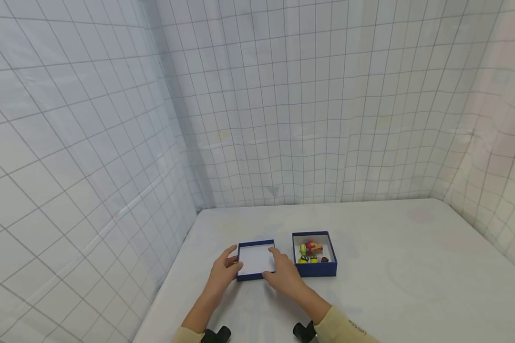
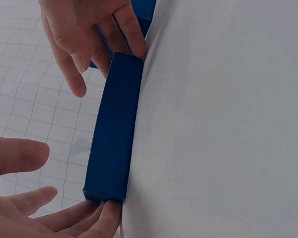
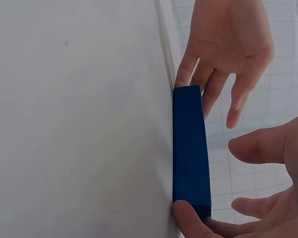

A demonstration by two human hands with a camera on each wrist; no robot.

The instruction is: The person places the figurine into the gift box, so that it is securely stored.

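Observation:
A shallow blue box lid [image 1: 255, 259] with a white inside lies on the table, hollow side up. My left hand [image 1: 220, 277] is at its left side, and in the left wrist view its lower fingers touch the lid's end while the thumb stands apart. At the opposite side is my right hand [image 1: 287, 278], its lower fingers against the lid in the right wrist view, thumb and index finger raised away from it. Right of this hand stands a deeper blue box [image 1: 317, 270]. Small toy figures [image 1: 311, 247] in yellow, red and brown lie inside it.
The white-covered table [image 1: 390, 267] extends on both sides of the boxes. White sheets with a grid pattern [image 1: 274, 119] hang behind it and at both sides. Dark devices [image 1: 303, 332] are strapped near the wrists.

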